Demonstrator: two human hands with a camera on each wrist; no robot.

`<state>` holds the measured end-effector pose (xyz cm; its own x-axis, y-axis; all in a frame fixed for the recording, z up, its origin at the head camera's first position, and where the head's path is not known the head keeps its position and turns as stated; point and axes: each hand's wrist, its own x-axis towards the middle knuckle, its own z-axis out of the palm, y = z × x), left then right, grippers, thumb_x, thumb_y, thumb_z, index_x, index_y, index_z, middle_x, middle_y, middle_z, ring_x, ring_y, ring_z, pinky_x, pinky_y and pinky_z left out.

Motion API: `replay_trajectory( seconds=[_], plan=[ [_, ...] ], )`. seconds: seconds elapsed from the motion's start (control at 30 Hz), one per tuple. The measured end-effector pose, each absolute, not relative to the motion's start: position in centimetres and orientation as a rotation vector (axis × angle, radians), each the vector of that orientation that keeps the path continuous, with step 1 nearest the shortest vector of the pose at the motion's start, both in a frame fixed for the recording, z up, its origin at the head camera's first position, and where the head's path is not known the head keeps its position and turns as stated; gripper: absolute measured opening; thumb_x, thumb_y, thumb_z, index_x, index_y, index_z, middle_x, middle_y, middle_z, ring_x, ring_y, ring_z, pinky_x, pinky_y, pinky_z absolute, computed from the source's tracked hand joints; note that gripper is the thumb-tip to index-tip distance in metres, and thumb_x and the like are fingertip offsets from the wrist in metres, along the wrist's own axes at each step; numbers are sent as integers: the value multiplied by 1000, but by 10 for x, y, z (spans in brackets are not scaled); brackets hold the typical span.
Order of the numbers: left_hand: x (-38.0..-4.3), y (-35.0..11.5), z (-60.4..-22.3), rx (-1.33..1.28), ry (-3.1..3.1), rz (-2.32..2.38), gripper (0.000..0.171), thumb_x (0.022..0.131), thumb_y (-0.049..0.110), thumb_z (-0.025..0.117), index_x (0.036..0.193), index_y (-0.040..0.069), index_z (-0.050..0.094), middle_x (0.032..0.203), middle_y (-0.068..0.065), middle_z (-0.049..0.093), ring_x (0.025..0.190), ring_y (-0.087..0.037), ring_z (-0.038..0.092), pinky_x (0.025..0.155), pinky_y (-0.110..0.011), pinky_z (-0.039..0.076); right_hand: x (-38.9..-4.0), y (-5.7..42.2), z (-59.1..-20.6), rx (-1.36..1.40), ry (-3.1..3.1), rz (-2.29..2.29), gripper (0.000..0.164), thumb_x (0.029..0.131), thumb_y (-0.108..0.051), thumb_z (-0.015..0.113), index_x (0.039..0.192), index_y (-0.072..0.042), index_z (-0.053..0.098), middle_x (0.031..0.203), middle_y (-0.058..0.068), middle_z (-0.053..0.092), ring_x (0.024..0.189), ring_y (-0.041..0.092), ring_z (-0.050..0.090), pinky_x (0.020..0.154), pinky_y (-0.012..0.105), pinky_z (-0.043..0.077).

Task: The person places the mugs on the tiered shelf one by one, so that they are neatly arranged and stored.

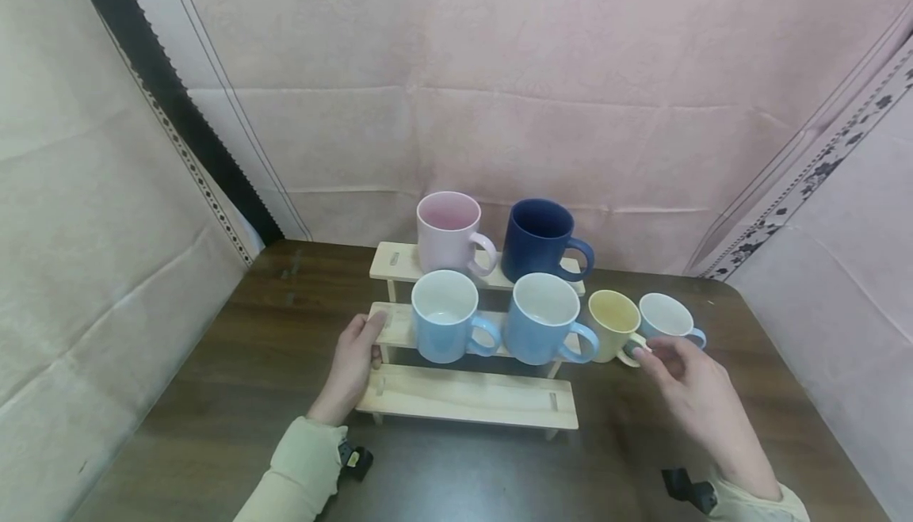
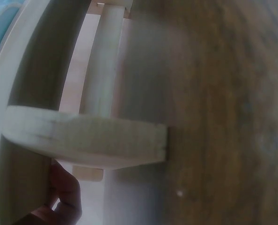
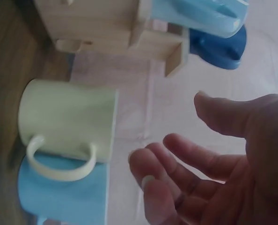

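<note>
My left hand (image 1: 354,356) grips the left end of the middle step of a three-step wooden rack (image 1: 471,397); in the left wrist view its fingers (image 2: 68,193) curl below the board. Beside the handle of a pale yellow mug (image 1: 609,338), my right hand (image 1: 695,395) hovers with loosely bent fingers. The right wrist view shows thumb and fingers (image 3: 200,164) spread apart, holding nothing, with a gap to the yellow mug. That mug stands on the table right of the rack. A light blue mug (image 1: 662,318) stands just behind it to the right.
On the top step are a pale pink mug (image 1: 441,249) and a navy mug (image 1: 529,246). Two light blue mugs (image 1: 437,336) stand on the middle step, handles to the right. The lowest step is bare. Pale cloth (image 1: 499,134) hangs behind and beside the brown table (image 1: 235,395).
</note>
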<state>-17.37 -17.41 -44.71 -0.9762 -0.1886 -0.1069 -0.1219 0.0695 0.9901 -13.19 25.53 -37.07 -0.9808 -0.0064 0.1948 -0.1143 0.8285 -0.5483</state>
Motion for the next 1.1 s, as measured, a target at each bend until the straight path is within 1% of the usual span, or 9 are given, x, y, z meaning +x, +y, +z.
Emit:
replay_trajectory(
  seconds=[0.13,0.37,0.57,0.7,0.93,1.1],
  plan=[
    [-174,-176,-448,342,-2272,-2082,38,103,44,44,100,6,49,71,-4,43,60,-20,44,58,-29,38,-134,260,-377,47,-2868,850,56,96,-46,57,130,-1,53,102,14,67,91,31,64,72,47,48],
    [-159,-168,-418,317,-2295,-2076,31,105,33,43,98,2,48,71,-5,43,61,-21,44,60,-29,38,-139,267,-389,39,-2925,806,68,97,-48,54,139,3,41,101,17,66,90,33,64,70,49,48],
    [-170,-174,-440,359,-2271,-2098,36,103,41,44,99,5,49,71,-4,43,60,-21,44,59,-29,38,-144,268,-395,62,-2951,782,70,97,-50,54,141,3,39,97,15,65,86,31,64,67,48,48],
    [-172,-174,-446,334,-2258,-2082,41,101,46,46,100,6,50,70,-4,43,59,-19,44,58,-28,38,-147,268,-398,72,-2951,764,69,97,-51,52,142,1,39,96,13,66,85,30,64,68,48,48],
    [-172,-174,-446,308,-2246,-2093,42,101,47,46,102,5,49,71,-3,43,59,-18,43,57,-27,37,-150,268,-401,71,-2971,785,73,97,-53,50,144,0,37,98,15,67,90,34,65,70,52,48],
    [-172,-174,-446,310,-2243,-2093,42,101,47,47,102,4,49,71,-3,43,59,-18,43,56,-27,37,-151,268,-404,50,-2986,783,74,96,-55,50,144,-1,38,100,15,67,91,34,64,71,52,48]
  ],
)
